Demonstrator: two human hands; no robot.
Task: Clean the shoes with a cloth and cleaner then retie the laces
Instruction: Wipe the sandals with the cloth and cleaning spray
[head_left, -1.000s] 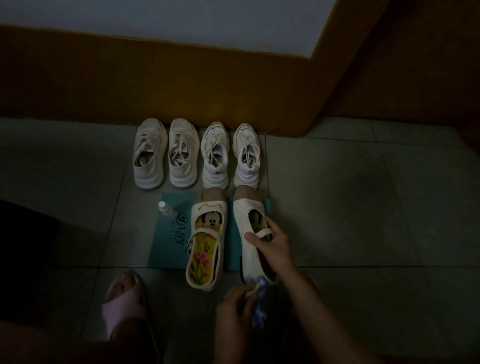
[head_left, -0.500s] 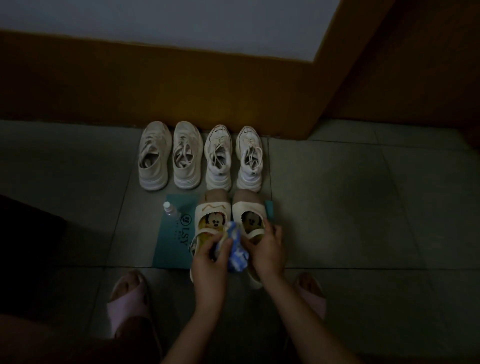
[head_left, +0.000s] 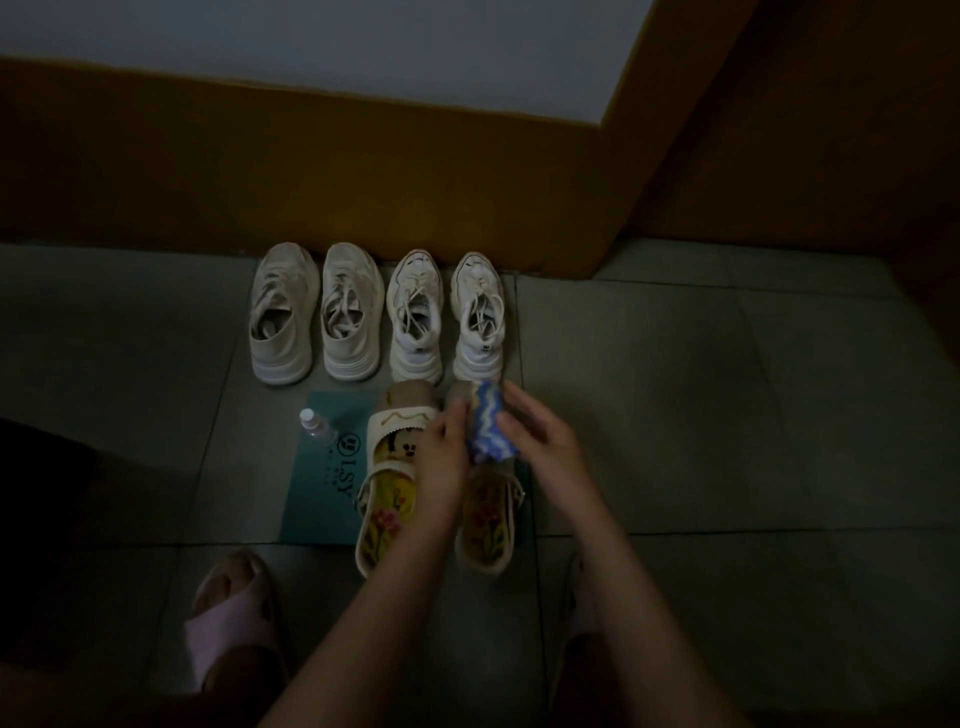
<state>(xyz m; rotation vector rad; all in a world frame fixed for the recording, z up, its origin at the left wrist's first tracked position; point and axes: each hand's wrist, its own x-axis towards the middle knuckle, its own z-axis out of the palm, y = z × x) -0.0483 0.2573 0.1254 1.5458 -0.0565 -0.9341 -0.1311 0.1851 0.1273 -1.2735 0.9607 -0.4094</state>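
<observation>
With the left hand (head_left: 441, 457) pinching the blue-and-white wavy-patterned cloth (head_left: 485, 423) and the right hand (head_left: 543, 447) laying straight fingers (head_left: 522, 405) against it, short firm strokes suit the toe of the cream floral-lined sandal (head_left: 485, 525).

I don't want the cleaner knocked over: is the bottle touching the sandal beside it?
Apart. The head view shows a strip of teal mat plainly visible between the bottle and the sandal.

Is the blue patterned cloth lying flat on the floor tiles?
No, the cloth sits between the left hand and the right hand, over the front of a sandal.
</observation>
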